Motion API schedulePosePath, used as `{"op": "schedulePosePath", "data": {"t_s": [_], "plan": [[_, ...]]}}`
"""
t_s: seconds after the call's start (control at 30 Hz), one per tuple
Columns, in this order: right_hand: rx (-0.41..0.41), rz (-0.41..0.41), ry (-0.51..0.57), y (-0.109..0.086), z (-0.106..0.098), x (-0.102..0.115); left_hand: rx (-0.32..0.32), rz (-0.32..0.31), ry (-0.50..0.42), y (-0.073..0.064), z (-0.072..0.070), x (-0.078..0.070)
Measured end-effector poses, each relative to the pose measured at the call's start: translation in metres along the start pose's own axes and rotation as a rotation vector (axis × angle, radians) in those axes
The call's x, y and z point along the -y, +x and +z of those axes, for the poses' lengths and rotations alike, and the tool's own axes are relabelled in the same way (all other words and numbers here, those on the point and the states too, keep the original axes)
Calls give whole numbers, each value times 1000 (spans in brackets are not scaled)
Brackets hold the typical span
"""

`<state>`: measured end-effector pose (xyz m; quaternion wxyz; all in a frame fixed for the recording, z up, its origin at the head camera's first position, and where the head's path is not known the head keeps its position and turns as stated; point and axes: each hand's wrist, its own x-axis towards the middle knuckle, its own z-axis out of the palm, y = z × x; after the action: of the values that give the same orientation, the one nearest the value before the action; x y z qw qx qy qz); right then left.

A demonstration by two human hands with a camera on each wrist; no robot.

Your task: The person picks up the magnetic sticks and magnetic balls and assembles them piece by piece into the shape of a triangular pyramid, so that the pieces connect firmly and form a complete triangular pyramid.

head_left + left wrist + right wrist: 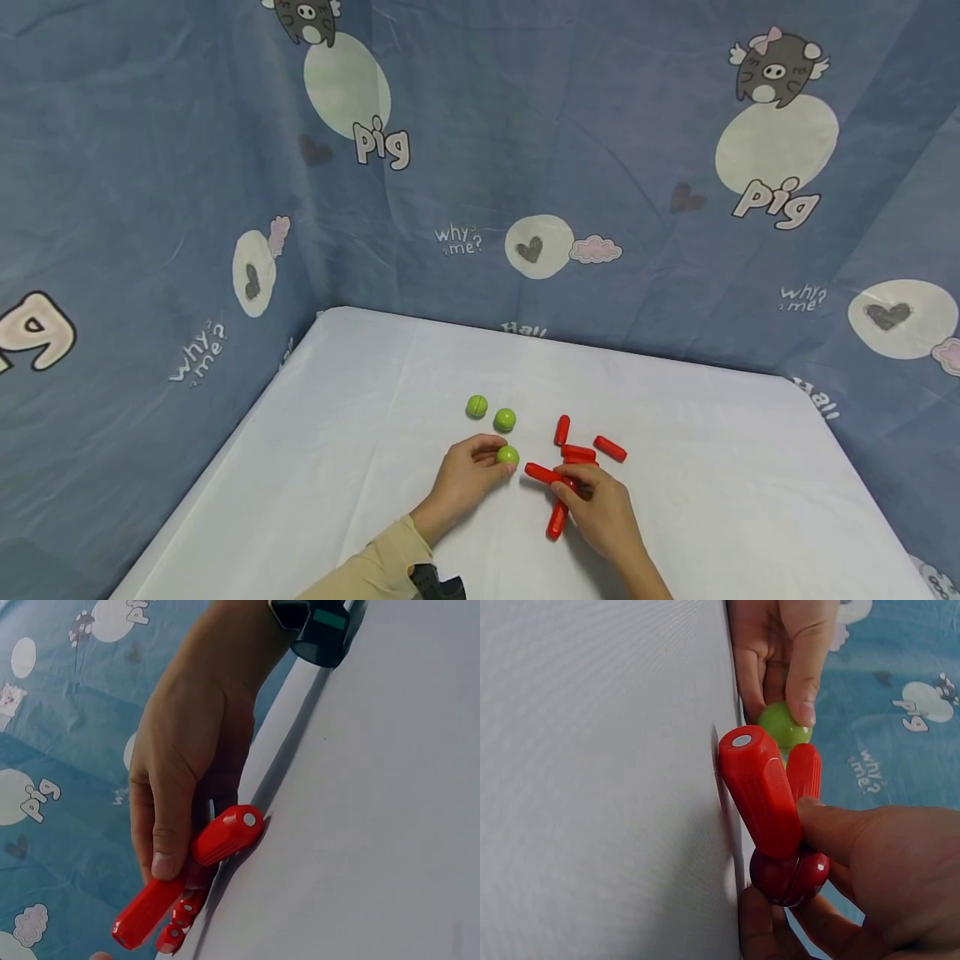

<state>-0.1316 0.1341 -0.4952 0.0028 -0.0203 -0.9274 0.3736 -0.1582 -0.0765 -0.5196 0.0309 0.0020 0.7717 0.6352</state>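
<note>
Looks partway: at lower centre of the head view, right hand (603,510) pinches a red stick (542,473) against a red ball (771,878), lower stick (557,521) meeting it too; left hand (462,477) pinches a green ball (507,456) just off the stick's free end. Two spare green balls (505,419) and four other sticks (611,448) look unused. Red ball hidden in head view; can't tell if joints are firm.

The left forearm (375,565) reaches up from the lower left, sleeved nearly to the wrist (429,518). Its left hand (465,477) is curled in a pinch, thumb on the near side. The right forearm (647,577), bare, slants in from the lower right; the right hand (603,510) also pinches, thumb and fingers bent. The hands are near each other but apart.
</note>
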Motion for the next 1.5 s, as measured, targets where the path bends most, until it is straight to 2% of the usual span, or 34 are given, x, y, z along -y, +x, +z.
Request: {"op": "schedulePosePath", "data": {"t_s": [0.57, 0.93, 1.5], "plan": [[1, -5, 0, 0, 0, 0, 26, 19, -67, -1, 2, 0], [1, 1, 2, 0, 0, 0, 26, 6, -69, -4, 5, -1], [4, 3, 3, 0, -1, 0, 22, 28, -78, -3, 6, -1]]}}
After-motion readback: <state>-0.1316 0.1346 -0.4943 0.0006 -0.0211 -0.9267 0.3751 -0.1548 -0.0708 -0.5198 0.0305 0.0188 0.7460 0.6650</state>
